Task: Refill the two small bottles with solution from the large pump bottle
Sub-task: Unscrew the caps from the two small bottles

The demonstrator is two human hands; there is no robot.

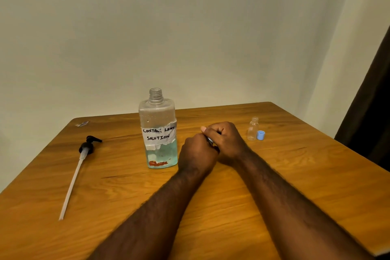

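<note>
Small item (210,141) clasped between both grips
Left grip (197,151) and right grip (224,143) curl round it, mostly hidden; the open large bottle (157,131) stands upright just left, nearer the left grip.

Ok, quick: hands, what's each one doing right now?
Left hand: curled round a small item, mostly hidden.
Right hand: gripping the same small item.

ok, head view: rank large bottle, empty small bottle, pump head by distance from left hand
From the left hand, which grips a small item with the right hand:
1. large bottle, just to its left.
2. empty small bottle, right, beyond the right hand.
3. pump head, far left, lying down.
</note>
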